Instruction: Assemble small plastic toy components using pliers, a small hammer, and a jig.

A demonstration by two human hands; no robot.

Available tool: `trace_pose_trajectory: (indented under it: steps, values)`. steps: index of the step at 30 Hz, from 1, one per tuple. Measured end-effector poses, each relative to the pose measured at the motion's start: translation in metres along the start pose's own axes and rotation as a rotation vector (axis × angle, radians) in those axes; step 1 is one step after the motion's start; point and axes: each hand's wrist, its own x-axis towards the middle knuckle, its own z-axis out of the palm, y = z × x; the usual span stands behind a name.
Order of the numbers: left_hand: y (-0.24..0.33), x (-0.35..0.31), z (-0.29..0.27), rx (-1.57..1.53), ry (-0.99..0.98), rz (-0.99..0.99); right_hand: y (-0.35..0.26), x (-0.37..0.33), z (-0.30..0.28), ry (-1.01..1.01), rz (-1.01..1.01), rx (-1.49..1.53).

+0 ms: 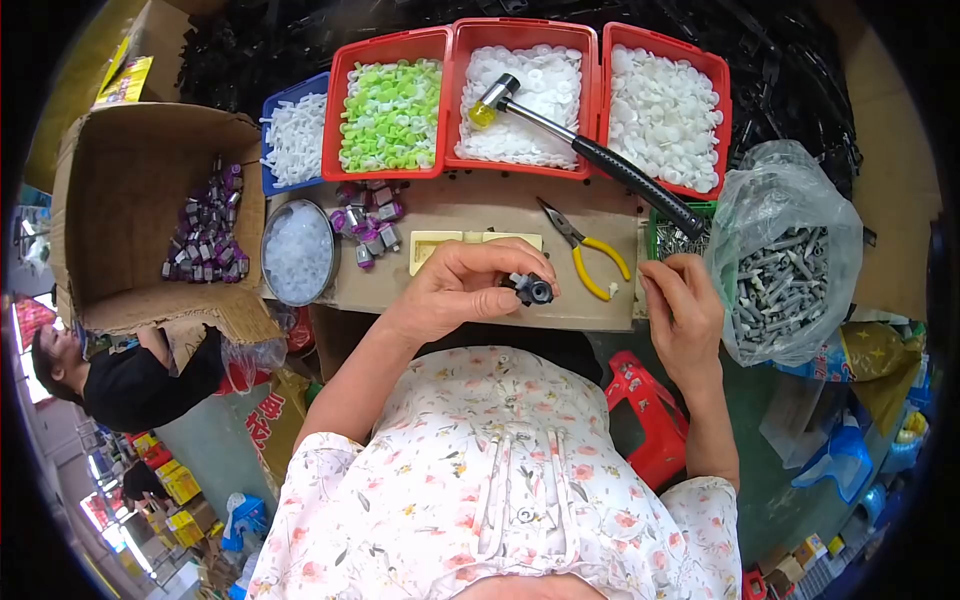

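My left hand is closed around a small black plastic part whose round opening shows at the end. It is held over the near edge of the work board, just in front of a pale yellow block. My right hand hovers to the right, its thumb and fingertips pinched together; I cannot make out anything between them. Between the two hands lie needle-nose pliers with yellow handles. Close behind the right hand is a green basket of small metal pieces.
Three red bins hold green and white pieces; a hammer rests across two. Left are a blue bin, a round tin, purple-and-grey parts and a cardboard box. A clear bag of grey parts stands right.
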Motion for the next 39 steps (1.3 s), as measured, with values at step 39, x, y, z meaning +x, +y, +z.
trace_pose_trajectory:
  steps: [39]
  values:
    - [0.005, -0.044, -0.038, 0.133, 0.205, 0.066, -0.042, 0.03, 0.082, -0.239, -0.038, -0.35]
